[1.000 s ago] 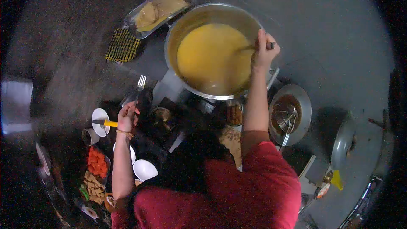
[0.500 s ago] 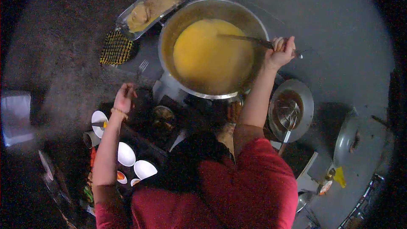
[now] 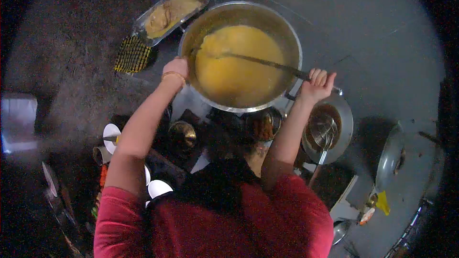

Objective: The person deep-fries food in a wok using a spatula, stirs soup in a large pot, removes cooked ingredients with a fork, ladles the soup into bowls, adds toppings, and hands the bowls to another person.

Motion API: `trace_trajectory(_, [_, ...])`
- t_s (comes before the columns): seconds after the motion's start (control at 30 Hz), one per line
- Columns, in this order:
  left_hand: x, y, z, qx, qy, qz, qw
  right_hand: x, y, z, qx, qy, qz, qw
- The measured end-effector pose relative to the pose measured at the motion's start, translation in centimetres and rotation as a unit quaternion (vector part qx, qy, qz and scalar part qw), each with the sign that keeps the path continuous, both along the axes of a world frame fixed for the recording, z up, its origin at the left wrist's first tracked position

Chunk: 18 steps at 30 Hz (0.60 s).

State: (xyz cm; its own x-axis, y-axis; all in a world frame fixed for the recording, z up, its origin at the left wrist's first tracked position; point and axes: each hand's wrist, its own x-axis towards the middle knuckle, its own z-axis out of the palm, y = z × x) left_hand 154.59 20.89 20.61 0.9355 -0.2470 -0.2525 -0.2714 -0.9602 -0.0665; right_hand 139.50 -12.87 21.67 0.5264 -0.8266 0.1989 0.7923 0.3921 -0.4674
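Taking the pot (image 3: 241, 15) as the dial, the yellow liquid (image 3: 234, 82) lies inside it, with the long-handled utensil (image 3: 263, 62) reaching across from between three and four o'clock to just past the middle. The right hand (image 3: 319, 86) is outside the rim, its fingers wrapped around the handle near the outer end. The left hand (image 3: 176, 68) is at the rim near nine o'clock; its fingers are turned away, so whether they grasp anything cannot be told.

For sound stirring, the submerged end should probably stay low and sweep slowly around the wall, then through the centre, so that no patch of liquid sits unmoved. Because the grip is far back, small wrist movements likely swing the tip widely; short, even strokes should limit splashing. The shaft would best be kept from levering hard against the rim.

Both forearms slant toward one o'clock. The left arm is extended, with a bracelet (image 3: 174, 74) at the wrist; the right wrist is above a bowl (image 3: 351, 124) holding a whisk (image 3: 326, 136) at between four and five o'clock, where a dropped elbow could catch the whisk.
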Motion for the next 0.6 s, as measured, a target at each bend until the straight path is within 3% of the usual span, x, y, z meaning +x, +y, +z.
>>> trace_trajectory(0.23, [2.3,-5.0,-8.7,0.056,0.013,-0.032,0.998,-2.5,2.3,1.2,-0.082,0.008,0.044,0.996])
trace_trajectory(0.27, [2.2,-5.6,-11.2,0.035,0.009,-0.027,0.999,-2.6,3.6,2.8,0.049,0.11,-0.043,0.992])
trace_trajectory(0.3, [1.9,-6.4,-12.5,0.013,0.005,-0.021,1.0,-2.9,3.0,2.3,0.046,0.117,-0.044,0.991])
trace_trajectory(0.37, [2.3,-7.9,-14.5,0.016,0.037,-0.033,0.999,-3.2,1.8,1.5,-0.125,-0.002,0.074,0.989])
trace_trajectory(0.43, [3.4,-9.3,-16.2,-0.069,0.078,0.068,0.992,-3.0,2.4,2.8,-0.122,-0.011,0.077,0.989])
trace_trajectory(0.6, [1.7,-10.1,-17.1,-0.097,0.117,0.049,0.987,-4.7,4.9,6.1,-0.225,-0.032,0.116,0.967])
